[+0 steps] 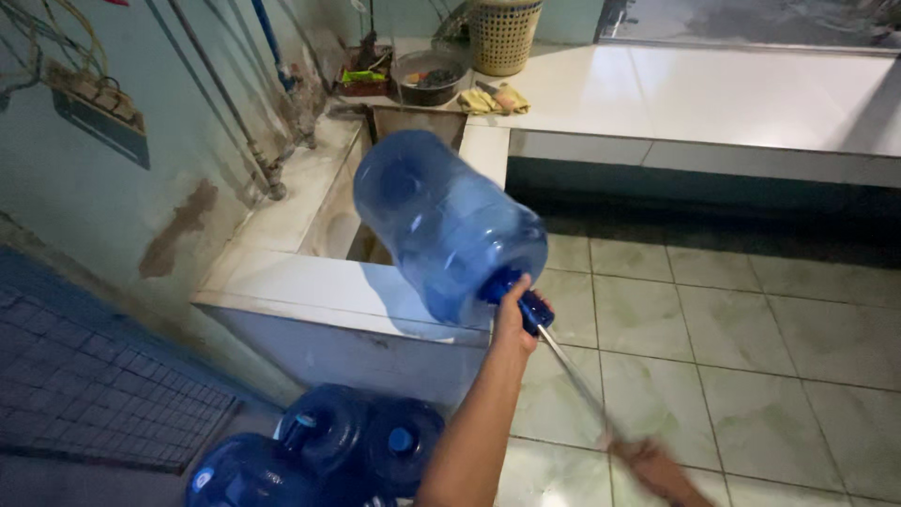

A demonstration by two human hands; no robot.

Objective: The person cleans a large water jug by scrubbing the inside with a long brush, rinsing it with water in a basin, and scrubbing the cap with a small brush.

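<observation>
A large, empty blue water jug (pixel 441 225) lies tilted over the corner of a white tiled basin wall (pixel 310 291), its base up and to the left, its neck pointing down toward me. My left hand (pixel 511 314) grips the jug's neck just behind the dark blue mouth. A thin rod (pixel 572 376) runs from the mouth down to my right hand (pixel 648 460), which is closed around its lower end and looks motion-blurred. How far the rod reaches inside the jug is hidden.
Three more blue jugs (pixel 319 451) stand on the floor below the basin. A woven basket (pixel 504 36), a metal bowl (pixel 430 77) and a yellow cloth (pixel 495 99) sit on the white counter (pixel 713 94). Pipes (pixel 235 113) run down the left wall. The floor (pixel 751 329) is green tile.
</observation>
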